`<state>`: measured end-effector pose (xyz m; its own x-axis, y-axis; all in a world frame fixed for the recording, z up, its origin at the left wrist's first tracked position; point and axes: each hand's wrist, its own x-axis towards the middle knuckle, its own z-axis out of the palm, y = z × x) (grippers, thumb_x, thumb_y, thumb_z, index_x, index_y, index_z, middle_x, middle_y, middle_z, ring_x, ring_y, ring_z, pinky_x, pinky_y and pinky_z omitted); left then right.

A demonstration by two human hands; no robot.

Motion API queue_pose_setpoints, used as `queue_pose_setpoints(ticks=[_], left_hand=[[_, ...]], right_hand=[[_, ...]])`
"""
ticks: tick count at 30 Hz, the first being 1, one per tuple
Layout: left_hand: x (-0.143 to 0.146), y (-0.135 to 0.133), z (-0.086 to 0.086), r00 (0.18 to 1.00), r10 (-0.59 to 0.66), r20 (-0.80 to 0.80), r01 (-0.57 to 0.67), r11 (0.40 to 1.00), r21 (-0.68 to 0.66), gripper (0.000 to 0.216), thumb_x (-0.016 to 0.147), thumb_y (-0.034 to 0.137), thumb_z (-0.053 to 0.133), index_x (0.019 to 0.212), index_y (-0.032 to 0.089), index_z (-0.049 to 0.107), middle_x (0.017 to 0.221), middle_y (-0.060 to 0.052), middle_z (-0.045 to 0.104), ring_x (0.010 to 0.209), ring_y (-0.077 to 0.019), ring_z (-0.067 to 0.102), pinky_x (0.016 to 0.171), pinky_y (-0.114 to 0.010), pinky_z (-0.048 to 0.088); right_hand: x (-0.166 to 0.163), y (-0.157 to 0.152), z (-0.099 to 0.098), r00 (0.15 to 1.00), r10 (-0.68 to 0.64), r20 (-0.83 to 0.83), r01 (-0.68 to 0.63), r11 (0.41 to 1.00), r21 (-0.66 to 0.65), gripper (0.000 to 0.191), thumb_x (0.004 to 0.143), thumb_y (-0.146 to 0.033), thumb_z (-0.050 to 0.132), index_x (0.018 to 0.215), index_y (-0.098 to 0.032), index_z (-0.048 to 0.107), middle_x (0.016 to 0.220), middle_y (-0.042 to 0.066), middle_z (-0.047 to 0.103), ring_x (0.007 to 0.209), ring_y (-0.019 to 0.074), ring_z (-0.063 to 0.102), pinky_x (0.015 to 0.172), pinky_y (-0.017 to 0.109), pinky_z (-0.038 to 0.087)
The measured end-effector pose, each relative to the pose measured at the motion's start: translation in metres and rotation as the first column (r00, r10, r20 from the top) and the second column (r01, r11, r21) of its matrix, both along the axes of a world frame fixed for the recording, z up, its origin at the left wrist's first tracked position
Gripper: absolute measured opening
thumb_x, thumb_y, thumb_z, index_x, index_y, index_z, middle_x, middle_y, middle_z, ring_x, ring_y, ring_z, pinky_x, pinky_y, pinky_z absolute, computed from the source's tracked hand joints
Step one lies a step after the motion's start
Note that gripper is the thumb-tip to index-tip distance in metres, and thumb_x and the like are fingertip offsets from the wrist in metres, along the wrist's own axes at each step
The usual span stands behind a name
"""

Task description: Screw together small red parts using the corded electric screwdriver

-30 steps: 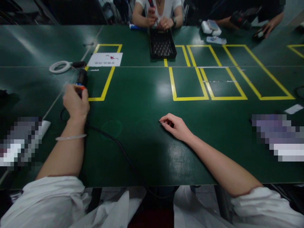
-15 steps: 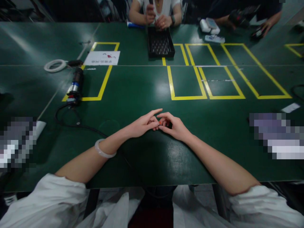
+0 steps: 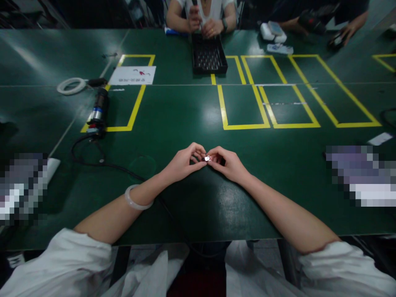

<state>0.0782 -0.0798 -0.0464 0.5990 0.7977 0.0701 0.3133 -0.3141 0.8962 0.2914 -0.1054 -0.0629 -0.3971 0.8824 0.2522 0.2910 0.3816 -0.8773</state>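
Between my two hands, just above the green table (image 3: 173,222), is a small shiny metallic piece (image 3: 207,158), too small for me to tell its kind. My left hand (image 3: 188,161) pinches it from the left with thumb and fingertips, the fingers curled. From the right, my right hand (image 3: 228,163) grips the same piece, its thumb and index finger meeting at it. The fingertips of both hands nearly touch, and they cover part of the piece. A pale bangle (image 3: 136,199) circles my left wrist.
A black cylindrical tool (image 3: 99,109) with a cable (image 3: 114,166) lies at left, near a white paper (image 3: 133,75) and a white coil (image 3: 71,86). Yellow tape (image 3: 247,126) marks rectangles. Across the table, a person (image 3: 202,20) has hands over a black tray (image 3: 209,55); another person's hand (image 3: 348,35) is at right.
My left index finger, stretched out before, has curled in to the pinch. The small piece has turned and now shows a bright face where an orange-red spot showed. My right hand has hardly moved.
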Motion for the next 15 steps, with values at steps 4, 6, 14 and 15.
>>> queue_pose_setpoints(ticks=[4, 6, 14, 15], left_hand=[[0.0000, -0.0014, 0.0003, 0.999, 0.000, -0.038, 0.003, 0.997, 0.072, 0.022, 0.089, 0.034, 0.064, 0.101, 0.016, 0.058, 0.099, -0.006, 0.066, 0.086, -0.0155, 0.066, 0.077, -0.028, 0.055], [0.0000, -0.0016, 0.0010, 0.999, 0.004, -0.043, -0.001, 0.997, 0.083, 0.021, 0.090, 0.033, 0.062, 0.101, 0.016, 0.059, 0.099, -0.006, 0.066, 0.086, -0.0150, 0.066, 0.079, -0.028, 0.055], [0.0016, -0.0012, 0.0057, 0.999, 0.013, -0.035, -0.012, 0.999, 0.036, 0.020, 0.090, 0.032, 0.062, 0.101, 0.015, 0.059, 0.097, -0.005, 0.066, 0.084, -0.0138, 0.066, 0.077, -0.027, 0.054], [0.0016, -0.0014, 0.0058, 0.999, 0.015, -0.032, -0.014, 0.999, 0.035, 0.020, 0.090, 0.032, 0.062, 0.100, 0.015, 0.059, 0.097, -0.005, 0.066, 0.084, -0.0141, 0.066, 0.077, -0.027, 0.054]], right_hand=[[-0.0005, -0.0001, 0.0011, 1.000, -0.005, 0.019, 0.005, 1.000, -0.015, 0.011, 0.090, -0.023, 0.062, 0.101, -0.021, 0.061, 0.084, 0.001, 0.065, 0.069, 0.0120, 0.059, 0.063, 0.025, 0.047], [-0.0007, 0.0000, 0.0012, 1.000, -0.005, 0.019, 0.005, 1.000, -0.018, 0.012, 0.090, -0.022, 0.062, 0.102, -0.020, 0.061, 0.084, 0.001, 0.065, 0.069, 0.0116, 0.059, 0.063, 0.024, 0.046], [0.0000, 0.0011, -0.0002, 1.000, 0.000, 0.027, 0.000, 1.000, 0.026, 0.015, 0.089, -0.020, 0.062, 0.104, -0.020, 0.060, 0.087, 0.001, 0.062, 0.070, 0.0117, 0.057, 0.063, 0.024, 0.046], [0.0001, 0.0011, 0.0001, 0.999, -0.007, 0.031, 0.005, 0.999, 0.043, 0.014, 0.089, -0.020, 0.062, 0.103, -0.020, 0.061, 0.089, 0.002, 0.062, 0.072, 0.0121, 0.057, 0.063, 0.024, 0.046]])
